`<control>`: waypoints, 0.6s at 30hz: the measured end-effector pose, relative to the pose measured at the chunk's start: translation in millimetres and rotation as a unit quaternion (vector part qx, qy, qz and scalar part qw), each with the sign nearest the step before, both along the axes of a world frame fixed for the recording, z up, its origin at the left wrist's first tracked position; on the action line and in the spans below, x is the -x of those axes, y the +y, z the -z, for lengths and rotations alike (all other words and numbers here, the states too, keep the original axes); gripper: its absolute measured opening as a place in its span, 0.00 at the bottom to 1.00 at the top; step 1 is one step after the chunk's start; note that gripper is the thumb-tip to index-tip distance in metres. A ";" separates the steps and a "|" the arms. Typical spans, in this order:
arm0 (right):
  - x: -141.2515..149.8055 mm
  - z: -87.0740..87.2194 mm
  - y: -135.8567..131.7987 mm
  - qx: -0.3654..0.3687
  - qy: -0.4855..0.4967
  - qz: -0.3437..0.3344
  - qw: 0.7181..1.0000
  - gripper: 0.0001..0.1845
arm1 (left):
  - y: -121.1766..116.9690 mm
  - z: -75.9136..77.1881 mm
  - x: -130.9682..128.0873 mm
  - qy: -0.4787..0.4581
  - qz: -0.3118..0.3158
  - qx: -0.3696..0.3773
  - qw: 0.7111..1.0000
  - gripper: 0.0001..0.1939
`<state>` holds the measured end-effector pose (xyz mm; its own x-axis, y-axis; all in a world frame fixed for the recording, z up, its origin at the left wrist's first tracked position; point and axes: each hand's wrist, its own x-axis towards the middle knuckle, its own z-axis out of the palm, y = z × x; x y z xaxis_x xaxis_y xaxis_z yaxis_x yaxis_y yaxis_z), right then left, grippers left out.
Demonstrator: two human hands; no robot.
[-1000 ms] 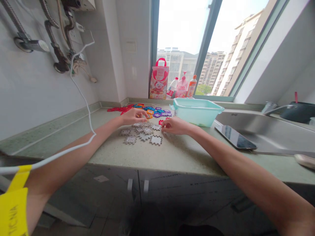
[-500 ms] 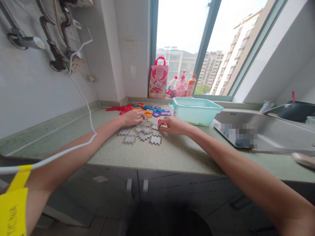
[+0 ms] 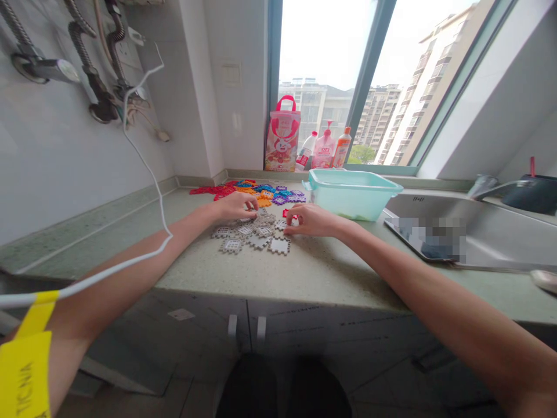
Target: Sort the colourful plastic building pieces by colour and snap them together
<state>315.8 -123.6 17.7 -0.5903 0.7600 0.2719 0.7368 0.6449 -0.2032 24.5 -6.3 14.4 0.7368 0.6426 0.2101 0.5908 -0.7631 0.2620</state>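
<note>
Since half a second ago your hands have barely shifted; only the view has tilted slightly. At nine o'clock of the grey tiles point(image 3: 255, 235), your left hand point(image 3: 235, 206) curls loosely over the pile's far edge, its grip unclear, while at three o'clock your right hand point(image 3: 307, 220) pinches a red tile point(image 3: 289, 216) beside the teal tub point(image 3: 352, 194). These flat, notched pieces look light, stiff and likely slippery on the counter point(image 3: 304, 273), so take them by opposite edges.

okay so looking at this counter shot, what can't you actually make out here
- Head view: the left hand curls over the white tiles, hiding which piece it touches.
- The right hand covers most of a red piece; the grip is unclear.
- The flat slab by the sink is blurred.
- Bottle labels on the sill are too small to read.
</note>
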 end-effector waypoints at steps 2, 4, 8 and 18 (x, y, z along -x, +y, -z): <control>0.1 -0.4 -0.3 0.001 -0.002 0.002 1.000 0.12 | -1.8 0.4 -1.2 -0.007 0.002 0.015 1.000 0.21; -0.6 -0.2 0.3 0.006 -0.007 0.006 1.000 0.12 | -3.8 0.6 -2.3 -0.010 0.010 0.022 1.000 0.23; -2.9 0.9 2.5 0.008 -0.009 0.017 1.000 0.12 | -8.5 -0.2 -3.0 -0.006 0.020 0.025 0.999 0.23; -1.5 2.8 -0.1 -0.037 -0.014 0.065 0.997 0.16 | -9.5 -1.2 -1.1 -0.009 -0.015 0.041 0.999 0.23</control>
